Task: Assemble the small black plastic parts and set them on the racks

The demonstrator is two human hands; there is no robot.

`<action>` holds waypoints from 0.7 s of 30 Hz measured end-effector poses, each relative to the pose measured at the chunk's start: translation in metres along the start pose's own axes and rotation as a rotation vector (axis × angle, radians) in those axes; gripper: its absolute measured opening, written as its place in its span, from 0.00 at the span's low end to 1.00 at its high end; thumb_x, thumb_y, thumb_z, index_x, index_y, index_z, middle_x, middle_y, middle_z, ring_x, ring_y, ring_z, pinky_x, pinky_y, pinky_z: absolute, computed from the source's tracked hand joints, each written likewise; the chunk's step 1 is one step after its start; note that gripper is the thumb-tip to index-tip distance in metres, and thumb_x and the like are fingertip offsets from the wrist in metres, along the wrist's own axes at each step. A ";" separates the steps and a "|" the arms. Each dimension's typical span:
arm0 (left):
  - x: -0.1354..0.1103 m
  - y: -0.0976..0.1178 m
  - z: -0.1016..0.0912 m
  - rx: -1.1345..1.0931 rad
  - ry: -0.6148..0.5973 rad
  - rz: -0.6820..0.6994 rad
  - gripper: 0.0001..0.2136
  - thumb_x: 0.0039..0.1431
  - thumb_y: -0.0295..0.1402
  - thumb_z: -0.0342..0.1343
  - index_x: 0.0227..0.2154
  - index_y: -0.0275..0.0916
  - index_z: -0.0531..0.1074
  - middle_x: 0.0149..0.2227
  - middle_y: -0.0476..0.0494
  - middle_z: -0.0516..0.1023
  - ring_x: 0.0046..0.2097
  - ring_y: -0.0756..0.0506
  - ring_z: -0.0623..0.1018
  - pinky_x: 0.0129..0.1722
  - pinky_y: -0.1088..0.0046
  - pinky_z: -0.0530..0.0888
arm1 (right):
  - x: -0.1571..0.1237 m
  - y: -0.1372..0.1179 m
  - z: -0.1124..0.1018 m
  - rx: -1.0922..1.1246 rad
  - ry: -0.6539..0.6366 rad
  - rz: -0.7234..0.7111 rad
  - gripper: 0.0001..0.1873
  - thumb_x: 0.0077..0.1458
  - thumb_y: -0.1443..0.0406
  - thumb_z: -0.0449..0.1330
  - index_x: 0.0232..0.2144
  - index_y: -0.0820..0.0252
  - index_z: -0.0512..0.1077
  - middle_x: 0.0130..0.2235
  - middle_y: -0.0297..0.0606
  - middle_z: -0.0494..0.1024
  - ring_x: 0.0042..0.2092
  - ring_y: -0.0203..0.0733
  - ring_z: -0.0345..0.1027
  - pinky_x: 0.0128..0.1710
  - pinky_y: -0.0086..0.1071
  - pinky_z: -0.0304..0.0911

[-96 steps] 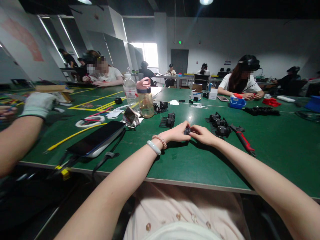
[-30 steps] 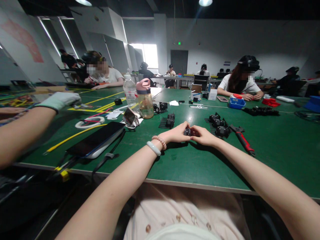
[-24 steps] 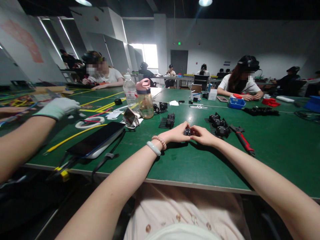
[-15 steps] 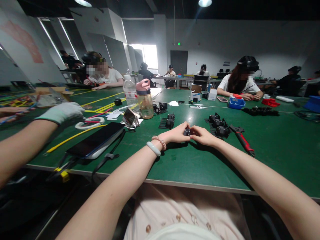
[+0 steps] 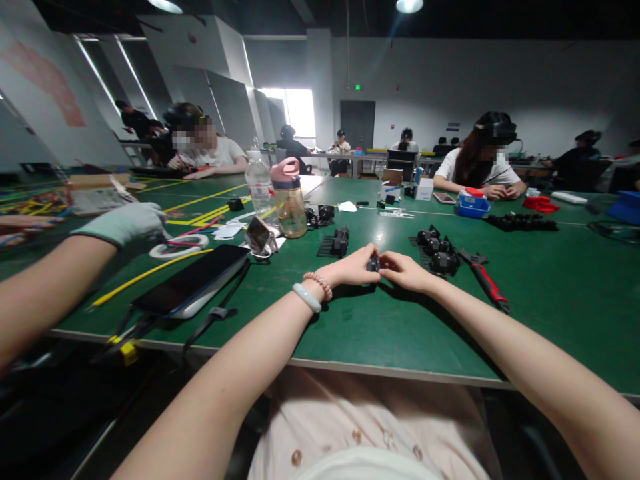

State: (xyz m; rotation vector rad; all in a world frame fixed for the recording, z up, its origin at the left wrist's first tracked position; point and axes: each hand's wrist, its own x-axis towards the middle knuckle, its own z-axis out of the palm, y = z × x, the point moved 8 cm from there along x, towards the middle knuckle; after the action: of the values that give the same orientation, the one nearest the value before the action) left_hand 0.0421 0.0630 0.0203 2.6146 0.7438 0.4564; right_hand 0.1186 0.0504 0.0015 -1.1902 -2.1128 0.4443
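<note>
Between my two hands is a small black part [image 5: 373, 265], mostly covered by fingers, so its kind does not show. My left hand [image 5: 353, 265] is closed around it, thumb on top; a beaded bracelet and a pale bangle circle that wrist. Fingertips of my right hand [image 5: 404, 271] pinch the part's right side. Just beyond my left hand lies a black part with thin prongs [image 5: 341, 242]. Several similar black pronged parts [image 5: 440, 252] sit together past my right hand. An adjustable wrench [image 5: 485, 281] with a red and black handle lies to their right.
A co-worker's gloved hand [image 5: 123, 223] is at the left, near a white cable coil [image 5: 179, 245]. A black tablet-like device [image 5: 193, 280], a propped phone [image 5: 261, 237] and a drink bottle [image 5: 290, 203] stand left of my hands. Farther back is a blue bin [image 5: 473, 205].
My hands and the black part stay in nearly the same place. At the left, the co-worker's gloved hand has shifted slightly and its fingers have turned downward.
</note>
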 end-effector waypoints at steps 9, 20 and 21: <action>-0.001 0.000 0.000 -0.008 0.007 0.006 0.19 0.42 0.35 0.50 0.39 0.36 0.57 0.34 0.46 0.65 0.34 0.48 0.66 0.33 0.72 0.65 | 0.000 0.000 0.000 -0.001 -0.007 0.009 0.13 0.46 0.62 0.52 0.35 0.63 0.64 0.33 0.36 0.69 0.32 0.35 0.60 0.32 0.29 0.55; -0.001 0.001 -0.002 -0.032 0.011 -0.020 0.19 0.41 0.35 0.51 0.38 0.35 0.58 0.34 0.46 0.65 0.34 0.48 0.66 0.33 0.72 0.65 | 0.000 -0.002 0.000 -0.021 -0.004 0.004 0.12 0.46 0.63 0.52 0.34 0.63 0.64 0.33 0.36 0.69 0.32 0.35 0.60 0.32 0.29 0.55; 0.000 0.001 -0.002 -0.035 0.010 -0.016 0.19 0.41 0.35 0.51 0.38 0.35 0.58 0.34 0.46 0.65 0.34 0.48 0.66 0.33 0.72 0.65 | 0.000 -0.003 0.000 -0.023 -0.002 -0.001 0.11 0.46 0.63 0.52 0.34 0.63 0.64 0.33 0.36 0.68 0.32 0.35 0.60 0.32 0.29 0.55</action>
State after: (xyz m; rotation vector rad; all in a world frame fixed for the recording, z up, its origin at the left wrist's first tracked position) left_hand 0.0414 0.0625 0.0222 2.5743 0.7529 0.4740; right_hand 0.1165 0.0491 0.0031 -1.2016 -2.1260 0.4218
